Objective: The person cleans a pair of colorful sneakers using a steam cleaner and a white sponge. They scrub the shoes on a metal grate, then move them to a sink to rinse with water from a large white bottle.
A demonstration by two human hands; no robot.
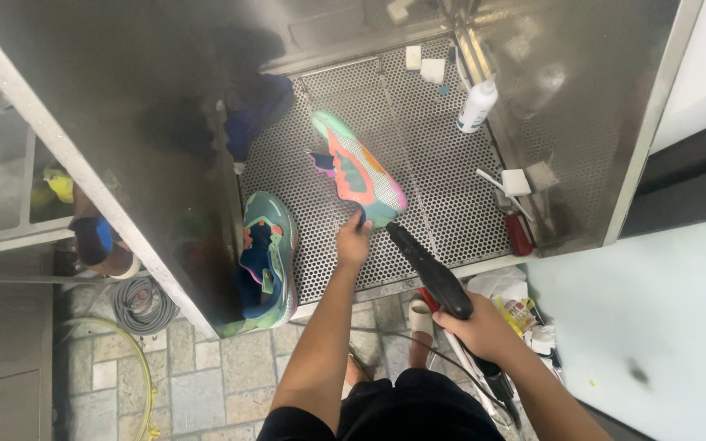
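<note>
Sneaker point(359, 170) lies sole-up, toe pointing up-left.

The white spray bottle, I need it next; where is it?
Head view: the white spray bottle leans at the perforated floor's upper right, against the steel wall.

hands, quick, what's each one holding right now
Left hand: closed on the heel of the colourful shoe.
Right hand: closed round the black spray gun.

The perforated tray point(443, 204) and walls point(124, 106) look like dull brushed metal; the sneaker point(361, 171) looks like matt mesh cloth.
</note>
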